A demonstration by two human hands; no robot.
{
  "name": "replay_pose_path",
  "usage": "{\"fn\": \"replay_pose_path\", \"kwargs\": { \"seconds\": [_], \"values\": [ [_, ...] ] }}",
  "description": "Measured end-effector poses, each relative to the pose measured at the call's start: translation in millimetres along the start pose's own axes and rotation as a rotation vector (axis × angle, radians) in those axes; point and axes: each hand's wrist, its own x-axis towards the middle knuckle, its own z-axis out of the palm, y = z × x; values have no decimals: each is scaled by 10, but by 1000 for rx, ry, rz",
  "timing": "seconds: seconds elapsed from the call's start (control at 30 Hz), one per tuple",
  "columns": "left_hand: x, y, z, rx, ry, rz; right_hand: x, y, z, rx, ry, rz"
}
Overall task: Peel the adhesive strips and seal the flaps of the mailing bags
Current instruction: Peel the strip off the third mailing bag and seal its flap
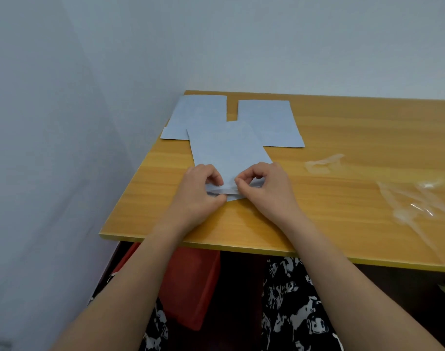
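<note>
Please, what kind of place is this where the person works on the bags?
Probably a plain room at home or a small packing corner, not a factory: a yellow wood-grain table stands in a corner of bare pale walls, with three flat light-blue mailing bags and clear plastic wrapping on it.

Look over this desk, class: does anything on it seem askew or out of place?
The nearest mailing bag, pinched by the left hand and right hand, lies tilted and overlaps the two squarer bags behind. Clear plastic scraps lie crumpled and scattered on the table's right side.
</note>
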Motion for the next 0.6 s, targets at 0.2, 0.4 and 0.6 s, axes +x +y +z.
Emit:
{"fn": "replay_pose_path", "kwargs": {
  "seconds": [0.2,0.4,0.6],
  "values": [
    [-12,-12,5,-18,-4,-21,-17,-15,-19,16,16,16],
    [-27,7,-9,-13,-22,-31,-19,-5,-40,36,50,32],
    [-30,36,-12,-15,-34,-47,-18,13,-51,116,130,73]
  ]
}}
